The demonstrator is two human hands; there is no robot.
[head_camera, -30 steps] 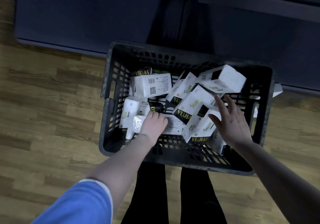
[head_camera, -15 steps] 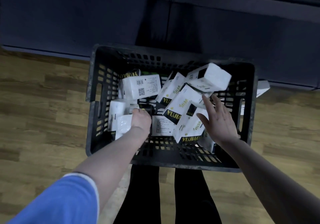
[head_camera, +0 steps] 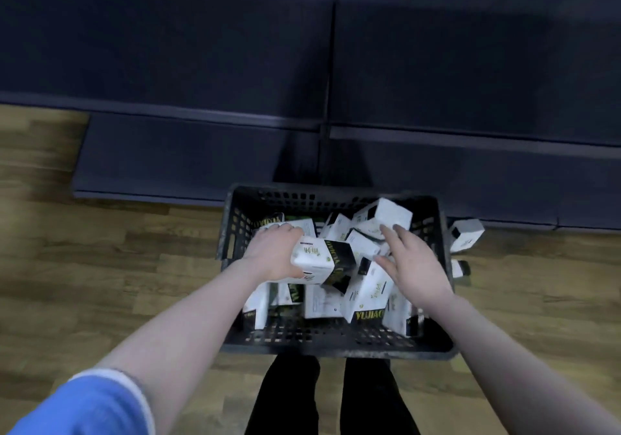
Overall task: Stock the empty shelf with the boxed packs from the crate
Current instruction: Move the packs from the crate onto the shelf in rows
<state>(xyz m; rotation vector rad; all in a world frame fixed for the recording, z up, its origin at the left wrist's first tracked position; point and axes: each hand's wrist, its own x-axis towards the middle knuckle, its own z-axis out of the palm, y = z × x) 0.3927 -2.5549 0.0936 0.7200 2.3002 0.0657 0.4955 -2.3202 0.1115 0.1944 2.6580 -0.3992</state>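
Left hand (head_camera: 273, 254): fingers and thumb curled round one white boxed pack (head_camera: 316, 261), thumb under its near lower edge, fingers over the far top edge. Pack held above the heap inside the crate (head_camera: 336, 347), tilted, one end black.

Right hand (head_camera: 413, 260): fingers straight and slightly spread, palm down, holding nothing. Fingertips reach to the near edge of the topmost pack (head_camera: 386, 214), which sits tilted against the crate's far right corner; contact cannot be confirmed because of blur. Thumb points toward the held pack and lies over another pack (head_camera: 368, 295) standing on end in the heap.

Writing: the standing pack reads "YUJIAO" in yellow capitals on a black band along its lower end. A pack at the far left of the crate (head_camera: 268, 223) carries similar yellow lettering, seen upside down and not cleanly legible. The held pack has a small yellow script mark on its white face and yellow letters on the black end; both are too blurred to read. Fine print on other packs is unreadable.

Crate: dark, slotted plastic, on a wood-pattern floor (head_camera: 100, 266), its far wall just beside the base of the dark shelf unit (head_camera: 201, 159). Two more packs (head_camera: 465, 234) lie on the floor outside the crate's right wall. Blue sleeve (head_camera: 84, 407) at lower left; dark trouser legs (head_camera: 332, 401) below the crate.
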